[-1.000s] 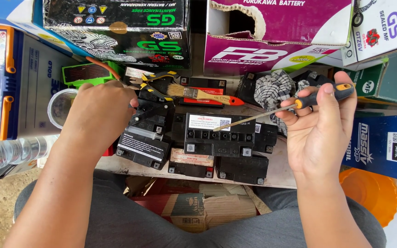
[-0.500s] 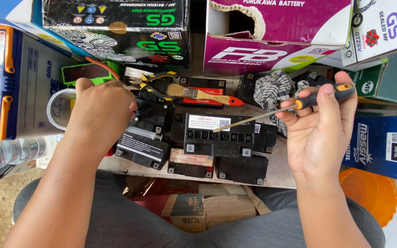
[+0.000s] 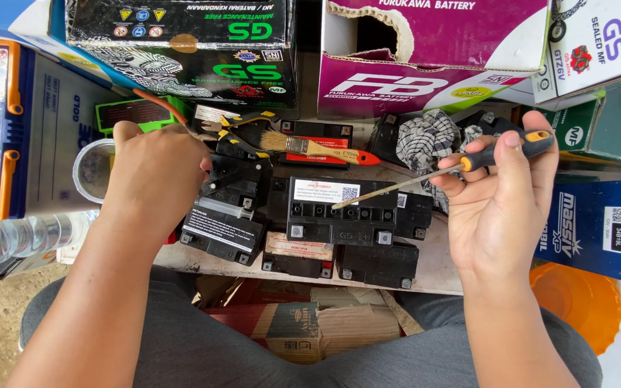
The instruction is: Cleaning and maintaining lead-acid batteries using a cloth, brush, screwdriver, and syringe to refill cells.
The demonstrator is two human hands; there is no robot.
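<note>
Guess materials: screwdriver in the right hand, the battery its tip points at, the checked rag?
Screwdriver: dull, tarnished metal shaft, likely steel; black and orange handle looks like moulded plastic or rubber.
Battery: matte black case with moulded ribs and caps, likely hard plastic; white paper-like label on top.
Rag: crumpled black-and-white checked weave, evidently cloth.

Between my hands I see a paintbrush point(image 3: 303, 146) with a red handle. A checked rag point(image 3: 428, 140) lies just above my right; cardboard boxes point(image 3: 425, 65) stand beyond, a plastic bottle point(image 3: 23, 237) outside my left.
</note>
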